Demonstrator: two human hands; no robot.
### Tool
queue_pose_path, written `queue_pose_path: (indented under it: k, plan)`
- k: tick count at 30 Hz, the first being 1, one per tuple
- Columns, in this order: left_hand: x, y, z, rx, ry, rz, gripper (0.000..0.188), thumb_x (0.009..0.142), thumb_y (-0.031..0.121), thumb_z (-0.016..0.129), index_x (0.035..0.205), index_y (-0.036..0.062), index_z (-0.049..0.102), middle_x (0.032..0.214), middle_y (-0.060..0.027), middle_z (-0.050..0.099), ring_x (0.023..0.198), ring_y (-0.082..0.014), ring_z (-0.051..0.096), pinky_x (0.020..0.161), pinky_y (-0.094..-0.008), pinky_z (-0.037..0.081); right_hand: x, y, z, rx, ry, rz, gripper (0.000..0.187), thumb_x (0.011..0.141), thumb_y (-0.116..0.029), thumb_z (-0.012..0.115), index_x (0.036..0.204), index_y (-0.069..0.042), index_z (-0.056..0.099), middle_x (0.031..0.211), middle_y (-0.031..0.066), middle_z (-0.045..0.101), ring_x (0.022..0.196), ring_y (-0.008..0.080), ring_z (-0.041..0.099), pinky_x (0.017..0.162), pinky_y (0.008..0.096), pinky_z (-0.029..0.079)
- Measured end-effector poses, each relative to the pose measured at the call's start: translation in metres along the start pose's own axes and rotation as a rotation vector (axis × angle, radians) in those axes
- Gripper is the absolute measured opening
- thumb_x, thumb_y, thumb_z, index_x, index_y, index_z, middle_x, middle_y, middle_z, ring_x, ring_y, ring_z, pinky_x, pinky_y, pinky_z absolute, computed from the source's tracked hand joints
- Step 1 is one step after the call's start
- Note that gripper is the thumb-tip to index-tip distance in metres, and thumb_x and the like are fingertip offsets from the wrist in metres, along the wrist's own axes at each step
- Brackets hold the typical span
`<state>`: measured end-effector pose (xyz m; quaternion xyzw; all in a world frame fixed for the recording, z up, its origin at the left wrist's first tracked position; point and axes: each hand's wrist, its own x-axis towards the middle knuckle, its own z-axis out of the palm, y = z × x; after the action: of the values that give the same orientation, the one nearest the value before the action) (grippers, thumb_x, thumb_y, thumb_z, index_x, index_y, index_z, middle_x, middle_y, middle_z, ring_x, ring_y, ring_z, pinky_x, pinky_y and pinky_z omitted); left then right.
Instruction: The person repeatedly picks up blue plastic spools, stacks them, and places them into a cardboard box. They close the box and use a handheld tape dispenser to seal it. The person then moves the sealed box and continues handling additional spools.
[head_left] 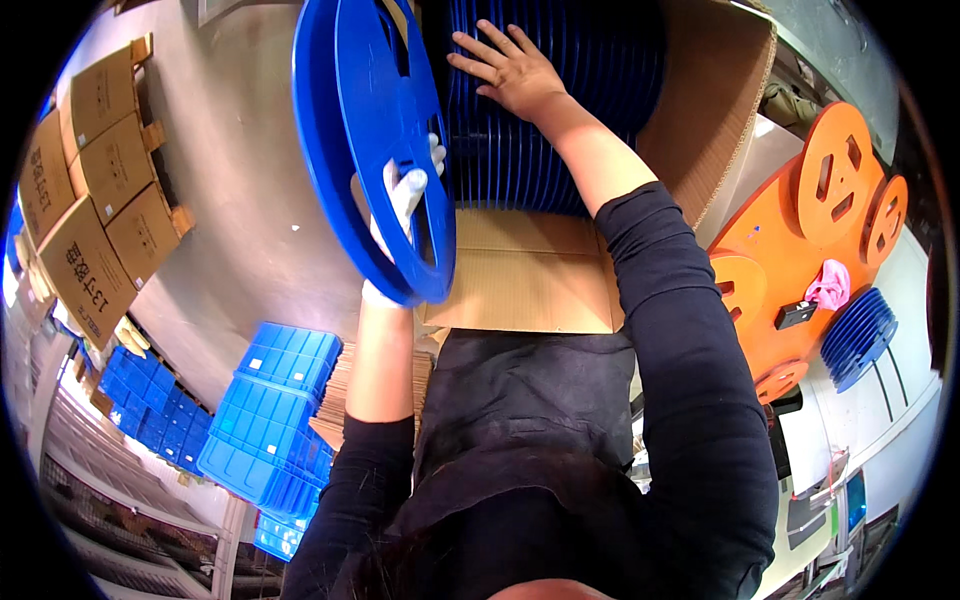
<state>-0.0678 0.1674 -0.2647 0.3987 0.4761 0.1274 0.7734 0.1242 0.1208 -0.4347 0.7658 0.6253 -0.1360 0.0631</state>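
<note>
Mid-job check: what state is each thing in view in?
Left hand: gloved, gripping
Blue disc pair: on edge, held in left hand
Right hand: bare, fingers spread
Carton: open
Discs inside: on edge, in a row
Blue crates: stacked
Brown boxes: stacked
Pink cloth: crumpled

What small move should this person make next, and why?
Perhaps swing the blue discs right, into the box: the gloved left hand holds them at its left, roughly on edge like the row inside, where the right hand is spread.
</note>
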Motion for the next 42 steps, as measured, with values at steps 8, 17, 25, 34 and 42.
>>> queue_pose_path:
  k: [8,17,25,34,42]
  plan:
    - [0.069,-0.040,-0.021,0.056,0.097,0.009,0.058,0.093,0.027,0.062,0.143,0.0075,0.041,0.125,-0.0085,0.058,0.116,-0.0212,0.055,0.104,-0.0361,0.041,0.000,0.001,0.001,0.089,0.063,-0.006,0.063,0.094,-0.041,0.054,0.149,-0.041,0.023,0.160,-0.0091,0.011,0.148,0.0197,0.010,0.122,0.0431,0.014]
    - [-0.069,-0.032,-0.048,1.485,0.394,0.726,0.069,0.087,0.016,0.063,0.146,-0.0015,0.032,0.149,-0.0213,0.034,0.140,-0.0328,0.031,0.115,-0.0437,0.025,-0.168,-0.005,-0.094,0.447,0.484,0.217,0.060,0.071,-0.018,0.075,0.128,-0.011,0.056,0.139,0.0119,0.046,0.129,0.0419,0.040,0.106,0.0531,0.033]
    - [-0.060,-0.112,-0.128,1.099,0.351,0.070,0.038,0.089,0.023,0.064,0.124,0.0083,0.058,0.107,-0.0170,0.069,0.098,-0.0355,0.065,0.087,-0.0392,0.050,-0.309,-0.048,-0.026,0.961,0.234,1.233,0.065,0.086,-0.020,0.069,0.143,-0.008,0.040,0.117,0.0222,0.064,0.104,0.0324,0.065,0.090,0.0392,0.049]
    - [-0.040,-0.110,-0.167,0.985,0.176,0.115,0.034,0.085,0.020,0.071,0.117,0.0092,0.065,0.097,-0.0122,0.072,0.078,-0.0214,0.063,0.078,-0.0313,0.050,-0.308,-0.070,-0.020,0.830,0.184,1.188,0.044,0.086,-0.021,0.065,0.128,-0.008,0.059,0.095,0.0222,0.068,0.093,0.0374,0.066,0.084,0.0430,0.050]
    - [-0.064,-0.132,-0.178,1.336,0.315,0.007,0.041,0.089,0.035,0.063,0.127,0.0188,0.060,0.109,-0.0173,0.068,0.098,-0.0382,0.063,0.086,-0.0420,0.049,-0.329,-0.102,0.029,0.818,0.261,1.159,0.040,0.086,-0.022,0.065,0.116,0.002,0.059,0.088,0.0269,0.067,0.085,0.0428,0.066,0.077,0.0464,0.052]
